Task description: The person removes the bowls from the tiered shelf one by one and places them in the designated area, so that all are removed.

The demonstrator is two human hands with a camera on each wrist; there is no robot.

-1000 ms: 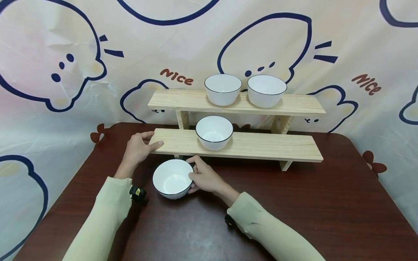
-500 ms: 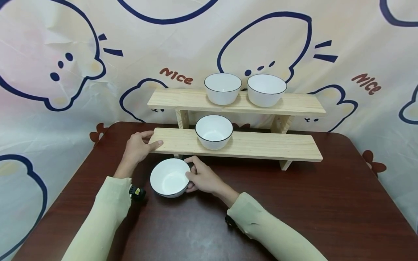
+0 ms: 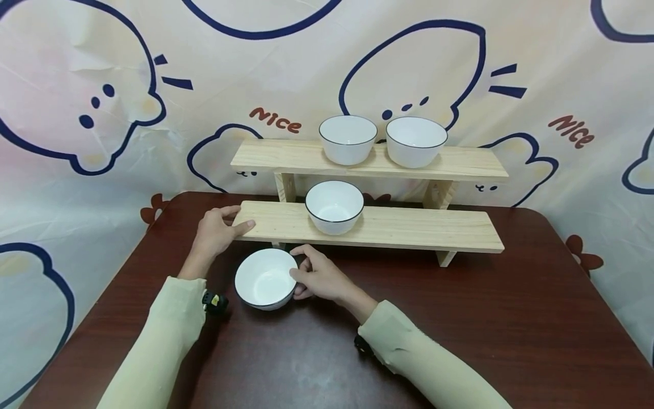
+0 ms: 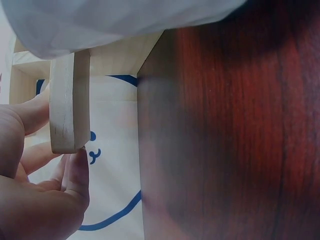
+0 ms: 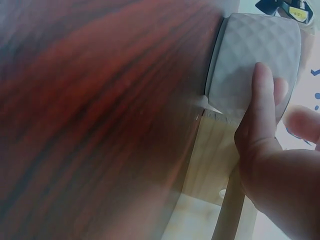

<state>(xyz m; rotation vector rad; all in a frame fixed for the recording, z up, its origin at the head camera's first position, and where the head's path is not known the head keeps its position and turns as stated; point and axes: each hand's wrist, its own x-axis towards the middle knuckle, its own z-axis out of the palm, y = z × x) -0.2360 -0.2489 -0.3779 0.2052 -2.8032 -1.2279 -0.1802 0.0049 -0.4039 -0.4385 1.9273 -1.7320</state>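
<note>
At the left end of the lower shelf board [image 3: 419, 227], my left hand [image 3: 214, 233] grips the wood, thumb on top. The left wrist view shows the board end [image 4: 62, 110] between thumb and fingers of that hand [image 4: 45, 195]. My right hand [image 3: 322, 278] holds the right side of a white, dark-rimmed bowl [image 3: 265, 278] in front of the shelf, thumb over the rim. In the right wrist view, fingers of the hand [image 5: 270, 155] lie along the bowl's textured outer wall [image 5: 240, 55]. The bowl looks upright, on or close to the table.
Another white bowl [image 3: 334, 210] stands on the lower board. Two more bowls, one left [image 3: 348, 142] and one right [image 3: 416, 143], stand on the upper board [image 3: 286, 153]. The dark red table [image 3: 485, 318] meets a patterned cloth [image 3: 255, 68] behind.
The held bowl and my right hand have shifted slightly left since the earliest frame, with almost no movement in the last half second. My left hand stays on the board.
</note>
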